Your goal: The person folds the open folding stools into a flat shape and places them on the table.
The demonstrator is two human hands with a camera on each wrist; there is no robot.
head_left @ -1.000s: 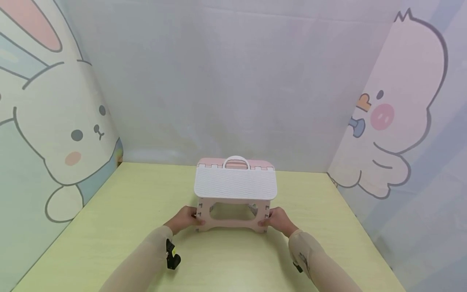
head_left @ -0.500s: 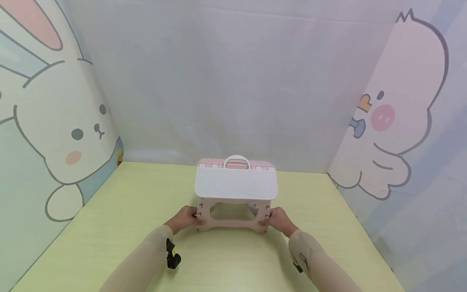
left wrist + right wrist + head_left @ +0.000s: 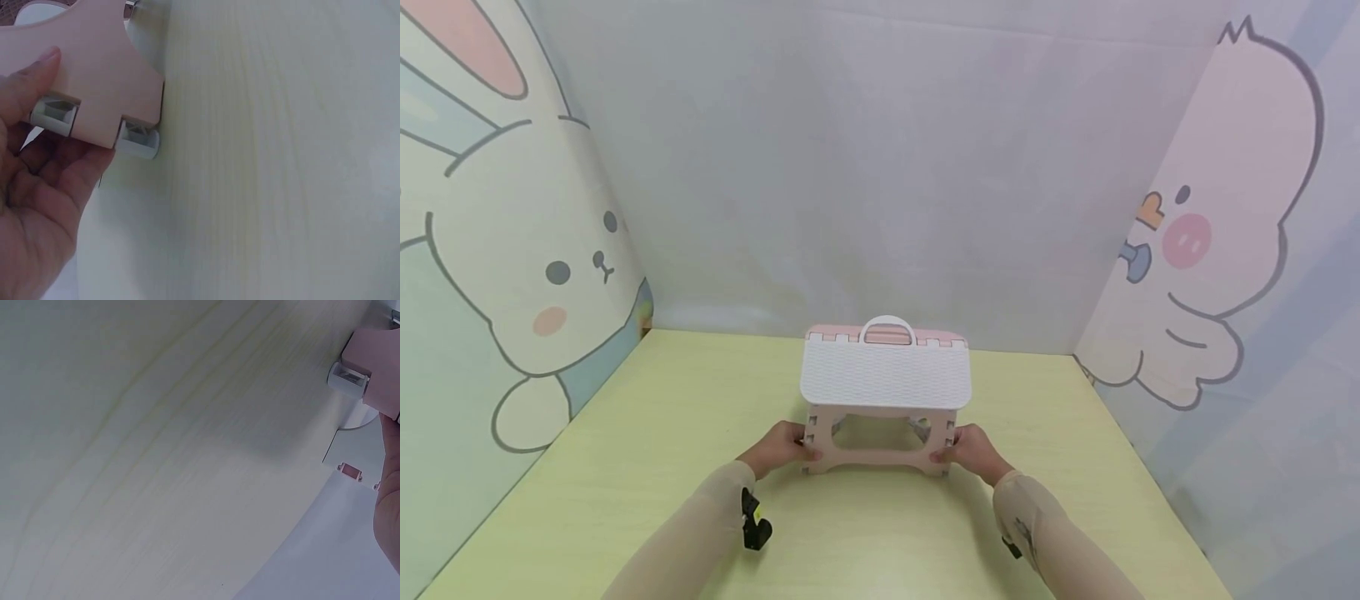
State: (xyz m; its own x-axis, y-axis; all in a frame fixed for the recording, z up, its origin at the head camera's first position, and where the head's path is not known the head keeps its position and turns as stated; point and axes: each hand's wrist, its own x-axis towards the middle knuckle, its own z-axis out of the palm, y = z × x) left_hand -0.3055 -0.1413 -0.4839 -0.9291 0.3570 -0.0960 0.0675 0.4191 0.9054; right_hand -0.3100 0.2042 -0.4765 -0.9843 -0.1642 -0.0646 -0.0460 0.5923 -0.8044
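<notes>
Both lower corners of a pale pink plastic leg panel (image 3: 880,457), the near one of a pink-and-white plastic folding stool (image 3: 886,392), serve as handholds. Steadying it well seems to call for light, equal pressure at left and right, so that neither side twists at its joints. Fingertips are best placed clear of the notched edges, where a fold could nip them; the left thumb lies on the outer face right by a small white plastic peg (image 3: 50,123).

The left hand (image 3: 775,448) has a narrow grip on the left corner, thumb in front and fingers curled beneath the edge. The right hand (image 3: 976,452) pinches the right corner, thumb in front; its other fingers are mostly hidden.

The stool is on the pale yellow, wood-grained bench (image 3: 1075,467), between the hands. Its white woven-textured top half (image 3: 886,371) and arched white handle (image 3: 887,320) lie above and beyond both grips, with the pink top half (image 3: 842,331) farthest. Whether its feet bear evenly cannot be told.
</notes>
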